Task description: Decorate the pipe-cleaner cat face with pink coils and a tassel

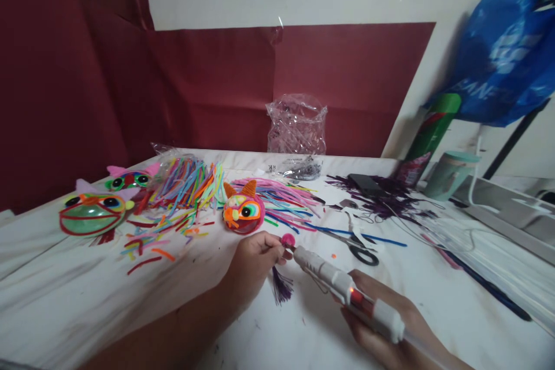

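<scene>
Glue gun (338, 283): handle hidden in right hand's (401, 302) wrapped fingers, cord cut off below. Left hand (256, 259) at the gun's nozzle, fingers pinching purple tassel (282, 287), its upper end hidden. Pink disc (288, 239) just beyond nozzle; contact unclear.

Held aslant above the surface (312, 338) in the right grip (377, 347): a white glue gun (327, 277), orange light aglow beside a red patch on the body, nozzle pointing toward the left grip (255, 257). Pinched there: a small, round, bright pink piece (288, 239), close by the nozzle, actual contact hard to make out. Hanging just below: a dark purple tassel (282, 286), strands loosely fanned at the bottom.
</scene>
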`<action>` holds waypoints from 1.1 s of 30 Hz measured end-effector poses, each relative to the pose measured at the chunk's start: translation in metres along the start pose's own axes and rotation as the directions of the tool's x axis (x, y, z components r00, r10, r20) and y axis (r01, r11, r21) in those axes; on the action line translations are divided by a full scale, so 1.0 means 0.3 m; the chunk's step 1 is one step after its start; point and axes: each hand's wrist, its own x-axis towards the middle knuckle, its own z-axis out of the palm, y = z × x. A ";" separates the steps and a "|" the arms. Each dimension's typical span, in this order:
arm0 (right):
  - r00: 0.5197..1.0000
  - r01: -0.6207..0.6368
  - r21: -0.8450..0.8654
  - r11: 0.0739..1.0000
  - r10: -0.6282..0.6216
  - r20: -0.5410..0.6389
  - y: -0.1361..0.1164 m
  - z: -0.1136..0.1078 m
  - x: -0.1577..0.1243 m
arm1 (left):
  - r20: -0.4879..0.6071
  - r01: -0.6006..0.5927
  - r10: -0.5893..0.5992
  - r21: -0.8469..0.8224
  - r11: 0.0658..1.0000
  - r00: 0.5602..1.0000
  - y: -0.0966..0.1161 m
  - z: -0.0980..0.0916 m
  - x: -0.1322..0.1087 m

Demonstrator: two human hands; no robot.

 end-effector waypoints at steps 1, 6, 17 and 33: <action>1.000 0.000 -0.002 1.000 -0.001 -0.014 0.001 0.001 0.000 | 0.001 -0.006 0.006 0.004 1.000 1.000 -0.002 -0.002 0.001; 0.997 0.024 -0.010 1.000 -0.025 -0.070 0.007 0.011 -0.006 | 0.006 -0.022 0.022 0.022 1.000 1.000 -0.015 -0.009 0.006; 0.997 0.042 -0.030 0.999 -0.044 -0.061 -0.001 -0.002 0.000 | 0.000 -0.064 0.064 0.038 0.997 0.998 -0.020 -0.013 0.009; 0.938 -0.328 0.203 0.922 0.344 -0.047 0.015 -0.041 -0.064 | 0.003 -0.020 0.020 -0.002 1.000 1.000 -0.024 -0.016 0.008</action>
